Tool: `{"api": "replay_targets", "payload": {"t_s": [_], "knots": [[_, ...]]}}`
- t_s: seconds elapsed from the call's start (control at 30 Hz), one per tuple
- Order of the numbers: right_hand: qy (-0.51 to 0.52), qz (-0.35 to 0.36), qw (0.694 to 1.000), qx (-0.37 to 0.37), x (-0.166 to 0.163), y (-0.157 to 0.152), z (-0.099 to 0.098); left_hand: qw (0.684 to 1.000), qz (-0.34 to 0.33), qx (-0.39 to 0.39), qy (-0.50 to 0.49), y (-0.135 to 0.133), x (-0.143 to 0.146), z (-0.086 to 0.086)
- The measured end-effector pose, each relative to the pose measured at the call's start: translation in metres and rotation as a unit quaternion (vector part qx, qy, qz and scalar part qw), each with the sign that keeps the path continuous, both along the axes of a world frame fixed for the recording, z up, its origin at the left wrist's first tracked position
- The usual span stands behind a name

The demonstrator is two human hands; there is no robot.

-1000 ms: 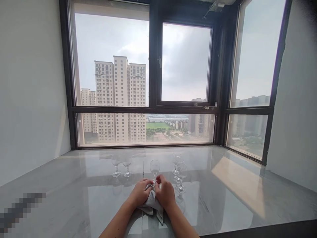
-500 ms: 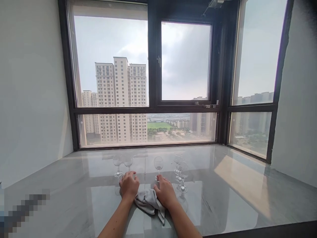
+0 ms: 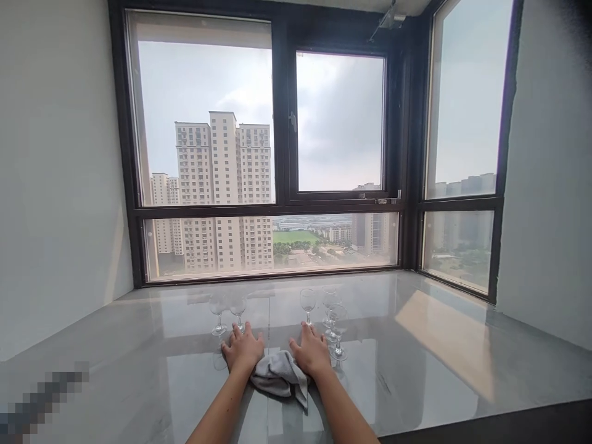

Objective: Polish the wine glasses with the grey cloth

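Observation:
My left hand [image 3: 243,349] rests open on the glossy grey ledge, its fingers spread. Just beyond its fingertips stand two clear stemmed glasses, the left glass [image 3: 219,328] and its neighbour [image 3: 237,306]. My right hand [image 3: 311,349] is open too, fingers apart, with its fingertips at the foot of another stemmed glass [image 3: 308,300]; whether they touch it I cannot tell. Right of that hand, more upright glasses stand close together, the nearest glass [image 3: 338,353] beside my fingers. Between my wrists lies a crumpled grey cloth [image 3: 279,374].
The ledge [image 3: 194,394] is shiny and reflects the window. A dark-framed window [image 3: 277,211] closes off the back and right, with white walls [image 3: 60,185] at both sides. The ledge's front edge [image 3: 485,418] shows at lower right. A pixelated patch covers the lower left.
The glass at my right hand has shifted right, closer to the right group. My right hand's fingers have spread from around its foot. My left hand's fingers have stretched out. The view tilted slightly.

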State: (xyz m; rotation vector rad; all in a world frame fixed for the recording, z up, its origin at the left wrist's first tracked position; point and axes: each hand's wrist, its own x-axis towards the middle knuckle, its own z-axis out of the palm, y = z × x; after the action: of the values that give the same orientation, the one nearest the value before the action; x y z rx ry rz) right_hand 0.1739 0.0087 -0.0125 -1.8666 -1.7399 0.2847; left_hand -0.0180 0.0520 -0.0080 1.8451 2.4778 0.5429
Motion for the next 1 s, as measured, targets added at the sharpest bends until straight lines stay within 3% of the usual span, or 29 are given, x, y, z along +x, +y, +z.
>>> {"api": "replay_targets", "payload": {"t_s": [0.53, 0.67, 0.83, 1.0], "knots": [[0.011, -0.010, 1.000, 0.023, -0.002, -0.002, 0.001, 0.999, -0.021, 0.027, 0.042, -0.006, -0.003, 0.001], [0.022, -0.004, 0.999, 0.024, -0.002, -0.002, 0.002, 0.999, -0.046, 0.026, 0.013, -0.003, -0.005, -0.001], [0.063, -0.003, 0.996, 0.056, 0.000, -0.004, 0.005, 0.994, -0.063, 0.085, -0.040, -0.002, -0.011, -0.002], [0.119, 0.091, 0.984, 0.093, 0.002, -0.017, 0.005, 0.986, -0.094, 0.110, -0.083, -0.005, -0.012, 0.000]]}}
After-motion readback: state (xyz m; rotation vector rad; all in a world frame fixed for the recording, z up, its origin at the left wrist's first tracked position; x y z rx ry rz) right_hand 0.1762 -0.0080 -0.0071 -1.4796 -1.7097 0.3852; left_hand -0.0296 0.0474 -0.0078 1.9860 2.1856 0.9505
